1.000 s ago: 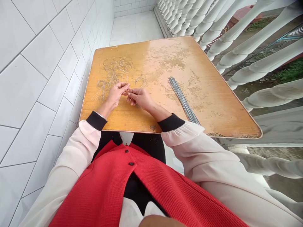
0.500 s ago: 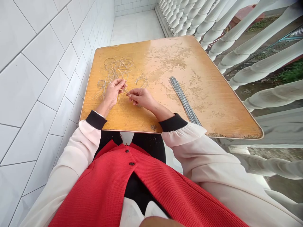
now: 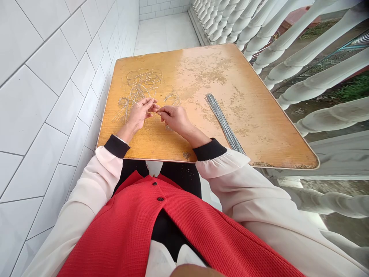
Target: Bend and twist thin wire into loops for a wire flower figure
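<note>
Together, left hand [image 3: 138, 112] and right hand [image 3: 177, 118] pinch one thin silvery looped wire [image 3: 139, 85] — left of the straight grey wire bundle [image 3: 223, 121].

Bright, soft daylight reaches me from the open right side, past the balusters [image 3: 323, 83], laying a pale sheen over my worktop [image 3: 196, 73]. Shadows are faint. Wide-angle distortion stretches the wall tiles [image 3: 34, 111] and my right sleeve [image 3: 268, 200]; thin wire loops [image 3: 145, 79] blur together.
</note>
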The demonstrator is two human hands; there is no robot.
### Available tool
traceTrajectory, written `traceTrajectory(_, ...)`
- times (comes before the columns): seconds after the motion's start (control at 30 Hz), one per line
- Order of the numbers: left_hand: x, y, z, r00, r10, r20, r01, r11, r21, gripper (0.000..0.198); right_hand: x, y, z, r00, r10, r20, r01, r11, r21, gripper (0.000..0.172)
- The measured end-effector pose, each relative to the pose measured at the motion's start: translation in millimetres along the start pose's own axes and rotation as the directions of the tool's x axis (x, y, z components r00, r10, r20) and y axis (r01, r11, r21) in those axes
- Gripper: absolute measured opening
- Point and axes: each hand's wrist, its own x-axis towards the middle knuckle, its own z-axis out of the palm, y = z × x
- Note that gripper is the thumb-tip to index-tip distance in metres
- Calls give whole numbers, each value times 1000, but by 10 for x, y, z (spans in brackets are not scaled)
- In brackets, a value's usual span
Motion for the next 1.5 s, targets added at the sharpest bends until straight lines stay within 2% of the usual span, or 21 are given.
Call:
traceTrajectory(0.17,8,-1,-3,1000,25,-9,-25,1000,-5,24,-2,32,23,999,-31,28,31,1000,2,15)
traceTrajectory(0.43,29,13,-48,999,34,32,-35,999,32,22,2,28,-66,971,-227,73,236,957,-165,19)
traceTrajectory(0.73,25,69,-103,989,-6,148,-6,997,80,22,14,35,-191,980,-194,39,198,966,-167,15)
traceTrajectory(0.97,20,102,-116,975,-42,219,14,992,128,22,42,119,-266,936,-345,72,342,839,-424,22)
traceTrajectory(1.1,33,87,-132,971,-29,237,-3,991,134,21,51,136,-264,916,-391,84,381,790,-481,27)
traceTrajectory(1.23,30,82,-127,967,-34,251,-3,989,145,21,52,133,-245,922,-378,81,371,805,-463,24)
traceTrajectory(1.37,17,98,-124,970,-19,242,-12,992,127,21,63,140,-244,940,-340,36,330,874,-357,17)
traceTrajectory(1.43,18,104,-131,974,-1,228,-26,993,117,21,81,155,-256,958,-284,-22,270,928,-256,14)
traceTrajectory(1.5,25,101,-140,975,10,220,-36,993,114,20,105,164,-271,981,-169,-92,157,980,-119,11)
